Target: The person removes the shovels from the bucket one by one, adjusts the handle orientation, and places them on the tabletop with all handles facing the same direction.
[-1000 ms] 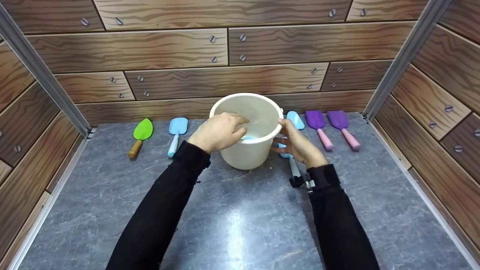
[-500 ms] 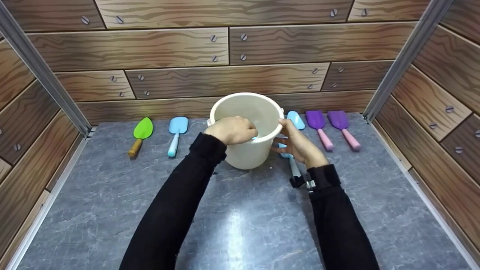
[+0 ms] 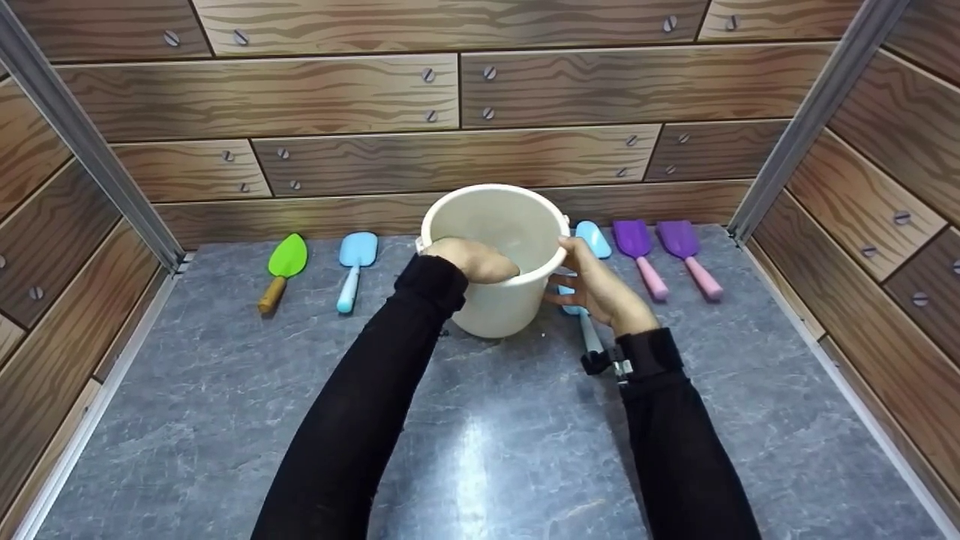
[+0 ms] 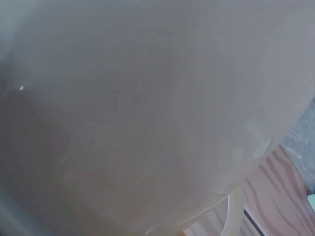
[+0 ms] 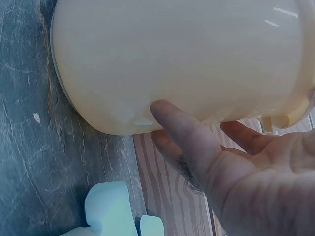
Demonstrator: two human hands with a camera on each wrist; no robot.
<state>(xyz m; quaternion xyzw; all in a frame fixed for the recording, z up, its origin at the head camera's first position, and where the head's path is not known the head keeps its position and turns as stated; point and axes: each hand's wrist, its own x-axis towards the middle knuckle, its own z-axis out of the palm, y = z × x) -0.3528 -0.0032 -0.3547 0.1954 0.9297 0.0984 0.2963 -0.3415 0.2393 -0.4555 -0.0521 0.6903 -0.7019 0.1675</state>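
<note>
A white plastic bucket stands upright on the grey floor. My left hand reaches over its near left rim and down inside; the fingers are hidden, so what they hold does not show. The left wrist view is filled by the bucket's pale wall. With fairly straight fingers, my right hand rests against the bucket's right side, a fingertip near the rim. In the right wrist view its fingertips touch the outer wall. Beside that hand lies a light blue trowel, partly covered by the fingers.
To the left lie a green trowel with a brown handle and a light blue trowel. Another light blue blade and two purple trowels with pink handles lie on the right. Wood-patterned walls enclose the floor.
My left hand has moved right and down into the bucket, and its fingers have gone out of sight. A bit of light blue seen inside earlier is now hidden. My right hand stays put.
</note>
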